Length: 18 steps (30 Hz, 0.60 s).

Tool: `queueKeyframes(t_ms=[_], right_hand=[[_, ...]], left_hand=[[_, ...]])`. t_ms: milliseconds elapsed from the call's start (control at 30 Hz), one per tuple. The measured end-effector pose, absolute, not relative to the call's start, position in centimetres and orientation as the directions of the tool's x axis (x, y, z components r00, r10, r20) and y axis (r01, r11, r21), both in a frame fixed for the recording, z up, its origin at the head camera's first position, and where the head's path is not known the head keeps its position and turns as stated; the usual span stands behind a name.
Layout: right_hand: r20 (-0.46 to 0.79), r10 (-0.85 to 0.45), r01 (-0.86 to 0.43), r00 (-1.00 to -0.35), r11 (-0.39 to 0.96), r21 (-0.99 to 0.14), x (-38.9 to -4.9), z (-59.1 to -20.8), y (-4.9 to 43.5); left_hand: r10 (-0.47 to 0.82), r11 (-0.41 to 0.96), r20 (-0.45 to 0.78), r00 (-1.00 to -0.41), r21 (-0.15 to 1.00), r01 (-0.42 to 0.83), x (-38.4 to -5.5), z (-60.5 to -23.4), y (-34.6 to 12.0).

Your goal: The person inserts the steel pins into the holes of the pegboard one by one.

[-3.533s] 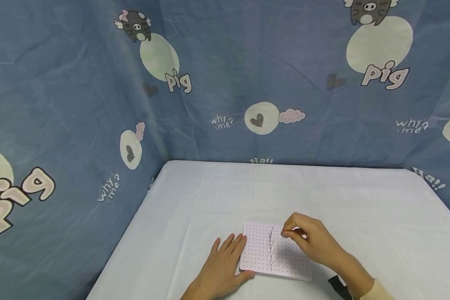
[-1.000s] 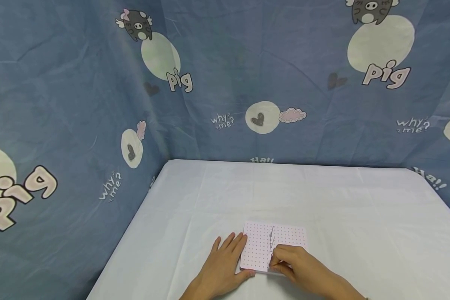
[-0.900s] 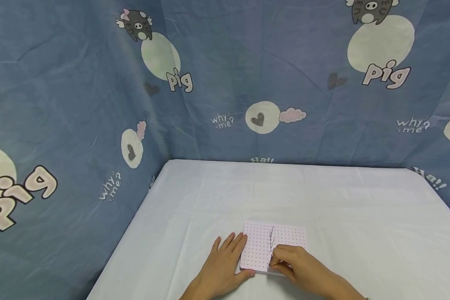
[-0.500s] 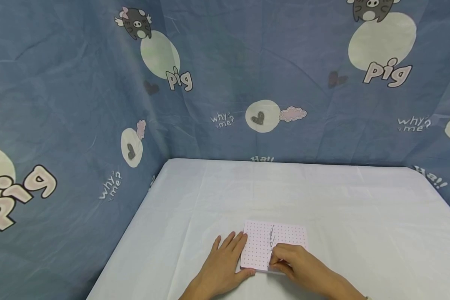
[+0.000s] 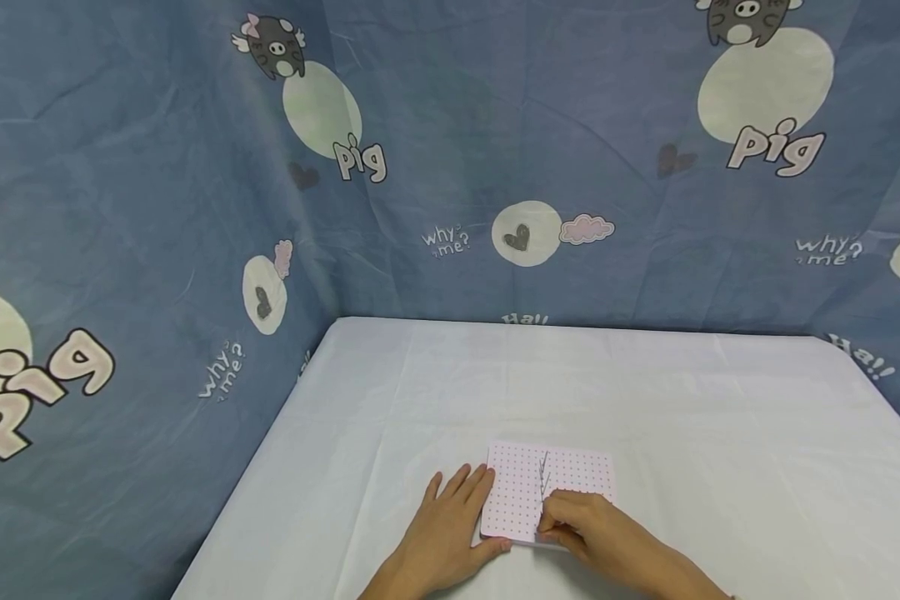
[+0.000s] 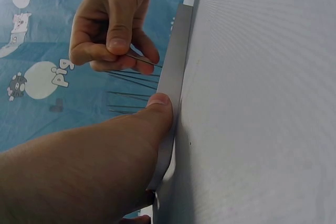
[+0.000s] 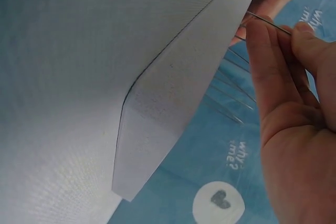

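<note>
A pale pink board [image 5: 512, 500] marked with a grid of small dots lies near the front of the table. My left hand [image 5: 444, 533] rests flat at its left side, fingertips on the left edge and thumb along the near edge. Several thin metal needles [image 5: 543, 475] stand in a column down the board's middle. My right hand [image 5: 588, 533] is over the near end of that column, covering part of it. Between its thumb and fingers it pinches a needle [image 7: 270, 23], whose tip is at the board's surface in the left wrist view.
A white cloth covers the table [image 5: 607, 383], stretching away behind and to both sides of the board. Blue printed fabric [image 5: 420, 150] hangs behind and to the left.
From over the board's far right part 3.5 s ago, my right hand has come to the near end of the needle column. It barely moves in the last second. My left hand stays put.
</note>
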State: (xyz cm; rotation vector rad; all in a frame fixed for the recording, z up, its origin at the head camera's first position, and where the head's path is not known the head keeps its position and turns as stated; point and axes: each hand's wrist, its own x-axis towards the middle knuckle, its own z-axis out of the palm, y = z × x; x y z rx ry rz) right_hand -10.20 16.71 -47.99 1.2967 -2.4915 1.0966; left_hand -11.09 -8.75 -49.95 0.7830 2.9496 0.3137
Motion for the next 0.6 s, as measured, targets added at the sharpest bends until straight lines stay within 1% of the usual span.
queueKeyframes(t_ms=[233,600], right_hand=[[0.400,-0.662,-0.742,-0.634,0.376,-0.555,-10.13,-47.83,16.66],[0.323,-0.621,-0.659,-0.714,0.438,-0.612,-9.82,-48.25,16.89]], left_hand=[[0.504,0.844,-0.017,-0.864,0.221,0.488,-11.25,-49.89,-8.77],[0.517,0.835,-0.015,-0.856,0.227,0.501,-11.45,-50.14,-8.65]])
